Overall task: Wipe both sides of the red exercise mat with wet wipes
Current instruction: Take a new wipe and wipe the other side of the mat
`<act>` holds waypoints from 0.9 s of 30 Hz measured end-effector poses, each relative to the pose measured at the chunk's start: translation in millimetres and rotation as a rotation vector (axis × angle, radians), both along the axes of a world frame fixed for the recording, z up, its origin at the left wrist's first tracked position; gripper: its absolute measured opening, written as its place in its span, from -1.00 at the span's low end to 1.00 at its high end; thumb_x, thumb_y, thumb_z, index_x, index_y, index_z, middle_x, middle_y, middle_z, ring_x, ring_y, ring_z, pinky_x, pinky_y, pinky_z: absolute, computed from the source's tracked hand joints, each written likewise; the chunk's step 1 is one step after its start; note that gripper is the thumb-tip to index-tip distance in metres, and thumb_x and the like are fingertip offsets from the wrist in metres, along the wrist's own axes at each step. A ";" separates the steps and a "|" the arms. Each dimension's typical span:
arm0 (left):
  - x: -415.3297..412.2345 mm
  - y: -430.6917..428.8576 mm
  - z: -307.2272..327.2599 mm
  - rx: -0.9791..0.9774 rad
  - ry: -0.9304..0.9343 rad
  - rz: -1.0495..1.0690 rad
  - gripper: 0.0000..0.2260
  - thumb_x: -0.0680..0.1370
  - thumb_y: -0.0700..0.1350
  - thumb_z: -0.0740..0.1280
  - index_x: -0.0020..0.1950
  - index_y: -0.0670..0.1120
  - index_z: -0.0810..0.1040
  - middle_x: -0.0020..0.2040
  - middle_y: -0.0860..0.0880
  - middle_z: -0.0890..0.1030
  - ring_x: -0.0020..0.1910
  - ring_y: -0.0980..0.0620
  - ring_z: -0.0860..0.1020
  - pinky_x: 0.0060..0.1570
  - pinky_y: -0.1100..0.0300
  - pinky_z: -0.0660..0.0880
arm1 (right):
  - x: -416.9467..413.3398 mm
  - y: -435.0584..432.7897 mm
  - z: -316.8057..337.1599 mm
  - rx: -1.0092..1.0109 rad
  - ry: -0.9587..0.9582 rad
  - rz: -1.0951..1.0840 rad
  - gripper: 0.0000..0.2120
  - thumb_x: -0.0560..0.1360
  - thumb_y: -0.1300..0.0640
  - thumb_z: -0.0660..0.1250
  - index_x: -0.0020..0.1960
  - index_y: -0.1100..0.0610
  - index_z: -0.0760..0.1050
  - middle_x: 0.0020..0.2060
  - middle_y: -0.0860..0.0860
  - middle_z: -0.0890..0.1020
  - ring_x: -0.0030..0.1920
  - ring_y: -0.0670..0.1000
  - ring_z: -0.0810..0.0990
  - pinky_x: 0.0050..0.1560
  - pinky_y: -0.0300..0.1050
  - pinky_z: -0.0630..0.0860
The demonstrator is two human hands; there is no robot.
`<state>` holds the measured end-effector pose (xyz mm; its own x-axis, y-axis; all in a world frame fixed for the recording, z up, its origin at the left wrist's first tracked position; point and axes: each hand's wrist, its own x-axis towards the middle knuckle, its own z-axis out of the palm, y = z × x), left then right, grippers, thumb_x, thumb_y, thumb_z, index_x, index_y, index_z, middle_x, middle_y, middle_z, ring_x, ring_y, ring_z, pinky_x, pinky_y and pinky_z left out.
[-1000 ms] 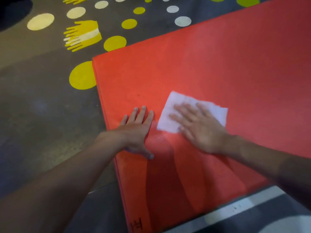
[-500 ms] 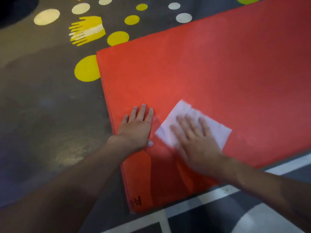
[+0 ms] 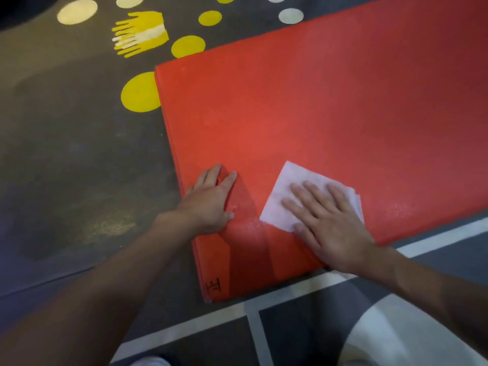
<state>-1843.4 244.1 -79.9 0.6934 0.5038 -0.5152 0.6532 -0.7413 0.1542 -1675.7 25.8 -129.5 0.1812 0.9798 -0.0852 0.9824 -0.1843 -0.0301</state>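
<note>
Grey floor (image 3: 66, 154) carries the red mat (image 3: 330, 114). Right hand (image 3: 330, 223) presses a wipe (image 3: 280, 191) flat near its front edge. Left hand (image 3: 211, 199), fingers straight, rests beside it.

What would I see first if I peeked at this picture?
The big red mat fills the middle and right. Near its close edge, the right hand presses flat on a white wipe, and the left hand rests by the mat's left edge. Past the mat, yellow dots and a yellow handprint mark the grey floor.
</note>
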 end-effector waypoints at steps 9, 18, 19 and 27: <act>-10.0 -7.5 -5.4 0.035 -0.015 0.096 -0.15 0.51 0.06 0.42 0.57 0.27 -0.13 0.60 -0.16 -0.23 0.58 -0.21 -0.19 0.52 -0.06 -0.02 | -42.0 2.4 -0.9 0.016 0.032 0.237 -0.51 0.65 -0.12 0.01 0.57 -0.10 0.18 0.58 0.06 0.16 0.57 0.15 0.10 0.51 0.28 0.06; -13.2 5.7 5.6 0.008 -0.057 0.085 -0.25 0.46 -0.20 0.29 0.58 0.16 0.09 0.59 -0.17 0.03 0.52 -0.22 0.06 0.51 0.03 0.09 | -43.4 34.3 0.7 0.008 0.073 0.221 -0.50 0.64 -0.15 0.01 0.56 -0.12 0.17 0.58 0.03 0.17 0.58 0.13 0.09 0.51 0.27 0.02; -14.0 6.3 6.2 0.011 -0.061 0.085 -0.25 0.45 -0.22 0.28 0.58 0.15 0.10 0.58 -0.16 0.06 0.51 -0.21 0.09 0.49 0.05 0.10 | -41.7 40.3 2.0 0.003 0.087 0.056 -0.49 0.63 -0.13 0.00 0.56 -0.09 0.18 0.57 0.05 0.18 0.57 0.15 0.11 0.51 0.29 0.03; -10.3 20.3 9.4 0.020 -0.110 0.072 -0.33 0.46 -0.25 0.27 0.56 -0.01 0.19 0.44 -0.11 0.26 0.33 -0.19 0.26 0.38 0.12 0.16 | -37.9 62.2 1.3 -0.012 0.075 0.382 -0.49 0.63 -0.16 -0.01 0.57 -0.15 0.13 0.59 0.02 0.13 0.58 0.12 0.07 0.52 0.27 0.00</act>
